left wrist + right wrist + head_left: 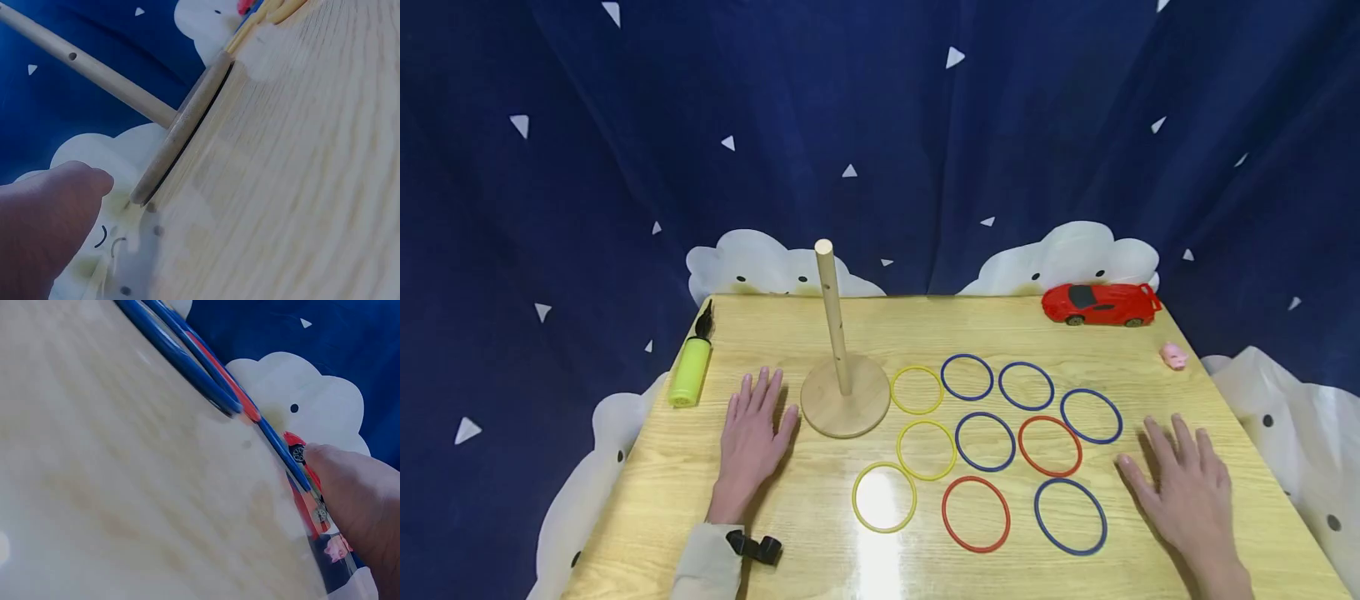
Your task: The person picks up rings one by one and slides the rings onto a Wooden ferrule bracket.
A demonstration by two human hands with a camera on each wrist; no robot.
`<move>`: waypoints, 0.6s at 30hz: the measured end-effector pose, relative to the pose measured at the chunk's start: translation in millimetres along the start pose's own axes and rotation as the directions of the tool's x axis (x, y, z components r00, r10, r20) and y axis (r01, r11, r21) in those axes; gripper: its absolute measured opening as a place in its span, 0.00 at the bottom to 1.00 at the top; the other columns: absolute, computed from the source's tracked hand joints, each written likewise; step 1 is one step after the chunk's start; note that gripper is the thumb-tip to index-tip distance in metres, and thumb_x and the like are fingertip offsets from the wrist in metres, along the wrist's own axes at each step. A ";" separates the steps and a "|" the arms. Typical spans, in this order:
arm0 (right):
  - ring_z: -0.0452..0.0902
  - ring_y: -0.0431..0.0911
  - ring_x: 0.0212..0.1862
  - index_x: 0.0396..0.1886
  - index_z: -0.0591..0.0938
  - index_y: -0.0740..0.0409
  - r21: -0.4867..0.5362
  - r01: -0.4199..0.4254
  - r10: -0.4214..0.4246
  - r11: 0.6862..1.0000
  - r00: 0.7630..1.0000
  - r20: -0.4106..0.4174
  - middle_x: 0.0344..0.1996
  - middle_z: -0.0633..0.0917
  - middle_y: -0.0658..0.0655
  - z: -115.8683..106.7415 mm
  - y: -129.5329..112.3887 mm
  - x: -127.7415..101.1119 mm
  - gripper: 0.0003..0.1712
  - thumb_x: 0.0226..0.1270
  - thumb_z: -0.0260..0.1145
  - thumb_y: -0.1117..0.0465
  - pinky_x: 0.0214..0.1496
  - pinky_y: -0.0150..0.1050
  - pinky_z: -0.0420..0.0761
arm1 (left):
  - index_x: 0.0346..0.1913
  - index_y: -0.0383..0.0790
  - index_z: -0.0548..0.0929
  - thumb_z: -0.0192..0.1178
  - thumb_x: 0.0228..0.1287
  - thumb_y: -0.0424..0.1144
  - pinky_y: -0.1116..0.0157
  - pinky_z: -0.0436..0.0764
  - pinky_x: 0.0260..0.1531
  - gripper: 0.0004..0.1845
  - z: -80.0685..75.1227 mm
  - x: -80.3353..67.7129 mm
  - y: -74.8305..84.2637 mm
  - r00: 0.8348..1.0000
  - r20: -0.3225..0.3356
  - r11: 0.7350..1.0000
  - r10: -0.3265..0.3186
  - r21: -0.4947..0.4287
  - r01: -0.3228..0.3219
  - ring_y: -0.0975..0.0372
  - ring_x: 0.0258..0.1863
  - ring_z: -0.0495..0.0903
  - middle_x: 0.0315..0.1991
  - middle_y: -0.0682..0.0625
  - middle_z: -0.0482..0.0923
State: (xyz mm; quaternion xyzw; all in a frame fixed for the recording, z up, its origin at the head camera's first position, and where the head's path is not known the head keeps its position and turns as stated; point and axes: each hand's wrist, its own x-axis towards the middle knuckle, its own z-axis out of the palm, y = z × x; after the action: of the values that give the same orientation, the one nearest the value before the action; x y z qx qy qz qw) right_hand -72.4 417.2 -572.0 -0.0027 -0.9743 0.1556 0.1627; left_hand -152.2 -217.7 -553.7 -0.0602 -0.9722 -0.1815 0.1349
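My left hand [752,442] rests flat on the table [805,550] with its fingers straight, just left of a wooden peg stand. The stand has a round base [823,410] and an upright peg [833,325]; in the left wrist view my thumb [56,212] points toward the base [187,131]. My right hand [1191,492] lies on the table at the right, fingers spread and holding nothing. Closest to it are a blue ring [1103,518] and another blue ring [1120,422]. Between the hands lie several flat rings: yellow [913,472], red [943,508] and blue [957,442].
A yellow-green hand pump [691,372] with a black nozzle lies at the left edge. At the back right stands a red toy car [1101,305], with a small pink pig figure [1174,356] nearer the right edge. A dark blue curtain [895,108] hangs behind the table.
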 end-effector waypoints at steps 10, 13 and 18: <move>0.60 0.73 0.73 0.82 0.63 0.59 0.155 0.120 -0.123 0.981 0.992 0.010 0.75 0.66 0.72 -2.3 -26.5 -25.6 0.46 0.71 0.71 0.50 0.79 0.69 0.51 | 0.84 0.41 0.54 0.52 0.79 0.60 0.40 0.52 0.80 0.42 14.4 15.8 9.4 0.992 0.068 0.991 0.106 -0.093 -0.099 0.41 0.83 0.48 0.84 0.40 0.51; 0.66 0.72 0.66 0.76 0.70 0.63 0.177 0.093 -0.100 0.980 0.994 0.036 0.68 0.72 0.73 -0.8 -38.2 -35.5 0.42 0.70 0.72 0.49 0.68 0.71 0.62 | 0.84 0.37 0.50 0.53 0.78 0.61 0.42 0.51 0.81 0.46 20.9 21.3 8.7 0.984 0.116 0.975 0.139 -0.190 -0.115 0.42 0.83 0.46 0.84 0.40 0.48; 0.68 0.69 0.62 0.68 0.77 0.61 0.224 0.064 -0.086 0.972 0.992 0.092 0.62 0.76 0.71 -1.2 -57.2 -49.4 0.38 0.64 0.77 0.47 0.56 0.68 0.66 | 0.84 0.36 0.51 0.57 0.75 0.62 0.46 0.51 0.82 0.49 25.4 22.3 4.4 0.979 0.146 0.959 0.139 -0.266 -0.096 0.47 0.84 0.47 0.85 0.42 0.48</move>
State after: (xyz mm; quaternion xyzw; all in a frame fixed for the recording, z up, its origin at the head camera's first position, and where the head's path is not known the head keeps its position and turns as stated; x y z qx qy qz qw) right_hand -22.7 360.4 -569.2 0.0602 -0.9574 0.2565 0.1184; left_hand -178.8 -202.8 -568.6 -0.1497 -0.9429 -0.2921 0.0563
